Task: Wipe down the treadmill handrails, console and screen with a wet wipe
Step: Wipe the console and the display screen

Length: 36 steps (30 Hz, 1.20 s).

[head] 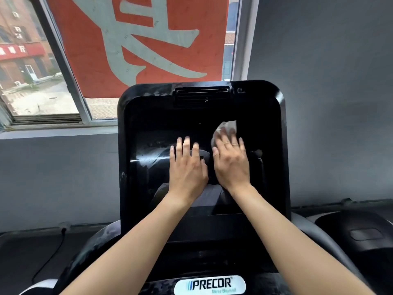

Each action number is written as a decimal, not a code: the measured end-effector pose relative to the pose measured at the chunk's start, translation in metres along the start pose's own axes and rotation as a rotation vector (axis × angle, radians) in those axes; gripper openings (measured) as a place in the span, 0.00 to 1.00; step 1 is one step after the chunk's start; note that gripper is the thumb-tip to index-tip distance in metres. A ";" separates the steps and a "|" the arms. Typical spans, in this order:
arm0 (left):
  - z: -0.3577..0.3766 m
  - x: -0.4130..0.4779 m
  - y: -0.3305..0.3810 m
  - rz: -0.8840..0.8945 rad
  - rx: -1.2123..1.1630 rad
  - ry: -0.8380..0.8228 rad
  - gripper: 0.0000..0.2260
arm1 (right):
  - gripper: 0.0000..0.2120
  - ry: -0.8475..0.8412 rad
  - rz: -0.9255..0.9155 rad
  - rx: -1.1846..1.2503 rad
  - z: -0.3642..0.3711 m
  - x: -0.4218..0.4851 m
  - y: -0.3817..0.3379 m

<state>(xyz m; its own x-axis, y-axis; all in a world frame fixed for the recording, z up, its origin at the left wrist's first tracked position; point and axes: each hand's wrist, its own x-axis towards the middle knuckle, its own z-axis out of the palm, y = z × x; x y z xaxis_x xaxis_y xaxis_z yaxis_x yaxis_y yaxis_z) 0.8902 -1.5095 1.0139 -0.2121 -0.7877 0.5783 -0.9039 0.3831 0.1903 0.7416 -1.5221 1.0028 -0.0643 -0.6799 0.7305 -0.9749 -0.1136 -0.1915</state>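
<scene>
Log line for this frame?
area: screen | right hand: presses wet wipe on it | left hand: flat on it | smears: left part

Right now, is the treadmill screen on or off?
Off, it seems: the screen is black, nothing lit, only wet streaks across it.

Setting: a gym. In front of me stands a tall glossy black treadmill console (148,116) with a white oval Precor badge (209,285). To my right is a second dark grey machine console (340,222). Behind them are a plain grey painted wall (329,81) and a white-framed window (38,86) hung with a red banner (85,60).
</scene>
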 end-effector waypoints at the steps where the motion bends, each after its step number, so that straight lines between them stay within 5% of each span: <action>1: 0.001 0.000 0.002 0.013 -0.005 0.008 0.23 | 0.24 -0.029 -0.079 -0.024 -0.002 -0.003 0.004; 5: 0.003 -0.001 0.012 0.108 -0.028 -0.004 0.22 | 0.26 -0.083 -0.224 -0.156 -0.018 -0.001 0.039; 12: 0.009 -0.003 0.030 0.257 -0.028 -0.054 0.24 | 0.28 0.069 0.219 -0.131 -0.032 -0.001 0.064; 20: 0.017 -0.005 0.046 0.230 -0.014 -0.051 0.24 | 0.27 -0.049 -0.082 -0.213 -0.035 -0.023 0.081; 27: 0.021 -0.008 0.049 0.215 0.028 -0.068 0.26 | 0.30 0.047 0.218 -0.158 -0.038 -0.026 0.083; 36: 0.024 -0.009 0.053 0.211 0.031 -0.065 0.26 | 0.28 0.004 0.051 -0.203 -0.032 -0.042 0.084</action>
<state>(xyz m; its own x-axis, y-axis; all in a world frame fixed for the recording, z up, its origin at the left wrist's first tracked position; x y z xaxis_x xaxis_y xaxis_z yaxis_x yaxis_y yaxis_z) 0.8357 -1.4938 0.9995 -0.4201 -0.7219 0.5499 -0.8478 0.5283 0.0459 0.6560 -1.4802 0.9773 -0.1148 -0.6780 0.7260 -0.9933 0.0692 -0.0925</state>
